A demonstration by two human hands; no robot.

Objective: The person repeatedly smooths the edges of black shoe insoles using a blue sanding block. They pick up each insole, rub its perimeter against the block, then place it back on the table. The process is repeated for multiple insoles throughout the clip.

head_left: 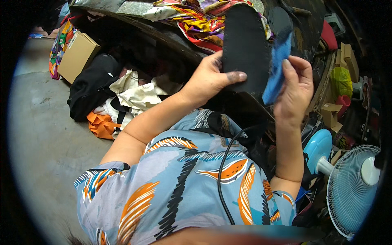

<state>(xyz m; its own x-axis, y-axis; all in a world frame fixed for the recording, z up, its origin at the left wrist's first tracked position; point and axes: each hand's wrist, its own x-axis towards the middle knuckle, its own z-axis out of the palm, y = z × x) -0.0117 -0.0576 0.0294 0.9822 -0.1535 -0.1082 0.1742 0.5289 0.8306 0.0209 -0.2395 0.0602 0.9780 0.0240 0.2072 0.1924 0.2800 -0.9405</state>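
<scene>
My left fingers point(236, 76) pinch the black sole point(247, 45) at its edge (light, stiffish, I judge; best held there); my right fingers point(290, 72) pinch soft-looking blue cloth point(272, 86).

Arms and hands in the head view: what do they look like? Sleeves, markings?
Short sleeves, light blue with orange, black and white feather-like print; forearms bare below. Left hand: ungloved, thumb smudged dark. Right hand: ungloved.

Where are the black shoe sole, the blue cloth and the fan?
Black shoe sole point(247, 45): head view, middle of its face.
Blue cloth point(276, 72): head view, its middle.
Fan point(351, 192): head view, its wire grille.
</scene>
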